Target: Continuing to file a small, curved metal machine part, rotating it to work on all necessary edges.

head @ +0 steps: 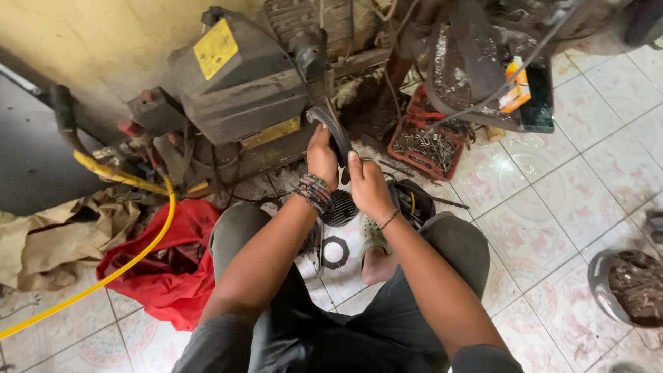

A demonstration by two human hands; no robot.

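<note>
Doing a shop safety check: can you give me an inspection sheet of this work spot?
Surface: tiled floor, dirty.
Job's things: black ring-shaped part held against grimy machine.
Clutter: red cloth, red tray of screws, flat ring, metal bowl.
Hands: left hand and right hand both grip the part.
Cables: yellow hose; wires over the machine.
Surroundings: yellowish wall.

We see a pale patterned tile floor [566,200] carrying everything. Toward its far edge sits a grimy compressor [242,90], with a red crate of screws [428,146] beside it. At the left edge lie a red cloth [179,266], brown paper [55,242] and a yellow hose [124,266]; a black ring [335,252] lies mid-floor.
</note>
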